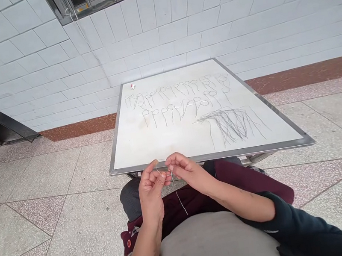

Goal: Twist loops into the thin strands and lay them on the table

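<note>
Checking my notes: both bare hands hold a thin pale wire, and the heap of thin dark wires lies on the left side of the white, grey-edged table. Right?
Wrong side: the head view shows the heap of thin dark wires on the right side of the white, grey-edged table. The rest stands.

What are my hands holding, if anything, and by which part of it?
A thin wire: the left hand and right hand hold its looped upper part; one end hangs below.
</note>
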A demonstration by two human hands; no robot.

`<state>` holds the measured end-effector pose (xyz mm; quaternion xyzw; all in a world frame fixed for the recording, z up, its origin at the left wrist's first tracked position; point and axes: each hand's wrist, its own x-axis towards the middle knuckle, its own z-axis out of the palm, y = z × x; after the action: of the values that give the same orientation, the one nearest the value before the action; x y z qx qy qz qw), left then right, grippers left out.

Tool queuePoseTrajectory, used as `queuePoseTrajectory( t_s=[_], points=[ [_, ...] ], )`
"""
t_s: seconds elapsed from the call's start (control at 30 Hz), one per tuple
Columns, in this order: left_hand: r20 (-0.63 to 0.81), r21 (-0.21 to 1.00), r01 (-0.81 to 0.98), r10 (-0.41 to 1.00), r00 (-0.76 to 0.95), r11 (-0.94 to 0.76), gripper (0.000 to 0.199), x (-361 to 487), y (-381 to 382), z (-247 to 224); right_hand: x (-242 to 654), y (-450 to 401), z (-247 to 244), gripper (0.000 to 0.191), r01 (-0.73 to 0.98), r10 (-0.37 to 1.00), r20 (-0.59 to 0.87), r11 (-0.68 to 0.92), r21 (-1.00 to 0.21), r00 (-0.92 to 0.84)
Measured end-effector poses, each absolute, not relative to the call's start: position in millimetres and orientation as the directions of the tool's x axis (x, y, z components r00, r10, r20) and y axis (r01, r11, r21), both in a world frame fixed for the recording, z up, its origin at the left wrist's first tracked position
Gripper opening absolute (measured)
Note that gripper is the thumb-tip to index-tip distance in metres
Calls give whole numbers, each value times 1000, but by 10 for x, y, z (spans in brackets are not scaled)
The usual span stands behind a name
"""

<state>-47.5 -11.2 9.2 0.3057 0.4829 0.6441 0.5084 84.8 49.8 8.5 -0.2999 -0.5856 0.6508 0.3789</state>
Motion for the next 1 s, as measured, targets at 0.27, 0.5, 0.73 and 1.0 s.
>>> queuePoseTrajectory(
  t_s=[0.27, 0.5, 0.73, 1.0],
  points=[
    [-45, 899, -436, 986, -159, -29, 35, -416, -182, 77, 882, 508, 87, 27, -107, 874, 41, -12, -994, -484],
    [-23, 849, -527, 993, -119, -44, 40, -408, -244, 149, 979, 517, 68, 28, -58, 876, 53, 29, -998, -479],
    [-93, 793, -605, 996, -8, 69, 39, -342, -286, 159, 1009, 505, 88, 23, -98, 857, 80, 35, -995, -509],
    [-91, 812, -573, 994, 58, 108, 39, -386, -360, 190, 1122, 459, 88, 21, -56, 855, 102, 86, -995, -509]
  ],
)
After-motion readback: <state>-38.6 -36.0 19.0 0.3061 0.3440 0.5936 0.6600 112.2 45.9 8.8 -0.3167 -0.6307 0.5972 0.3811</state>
